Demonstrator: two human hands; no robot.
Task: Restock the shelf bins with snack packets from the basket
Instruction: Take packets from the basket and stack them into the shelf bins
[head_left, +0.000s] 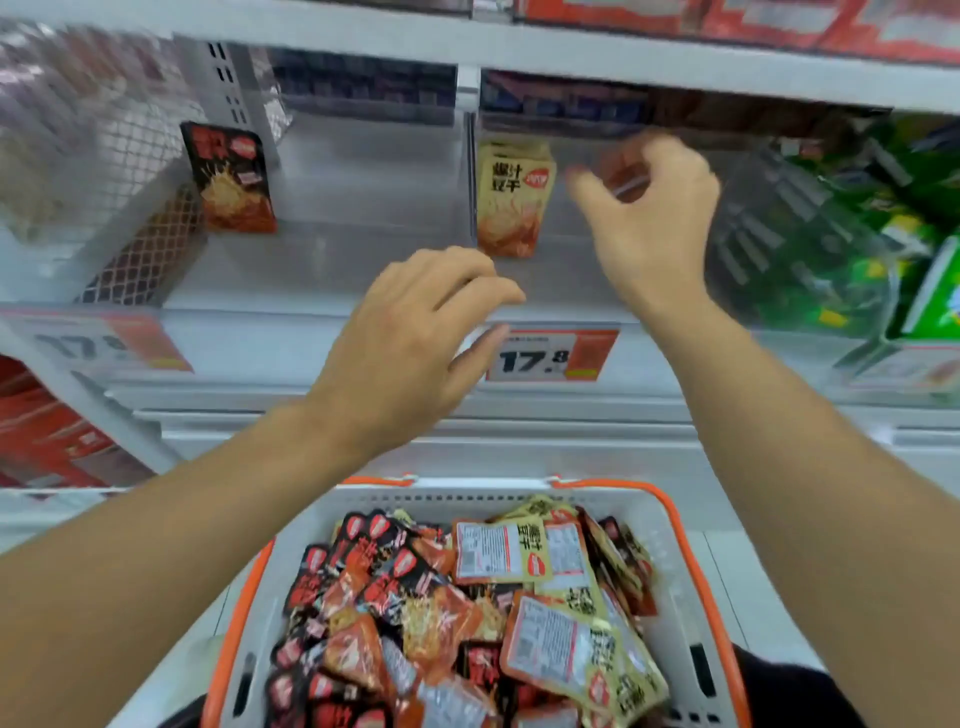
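Barely begun: the bins (363, 249) at twelve o'clock look nearly bare, the basket (670, 566) heaped. Right hand (649, 218) pinches a packet (626, 179); left hand (410, 338) loose, holding nothing.

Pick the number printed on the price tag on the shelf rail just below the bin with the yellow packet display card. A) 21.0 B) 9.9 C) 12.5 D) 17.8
D: the price tag on the rail under the bin holding the yellow display card reads 17.8 in large dark digits, beside the left hand.
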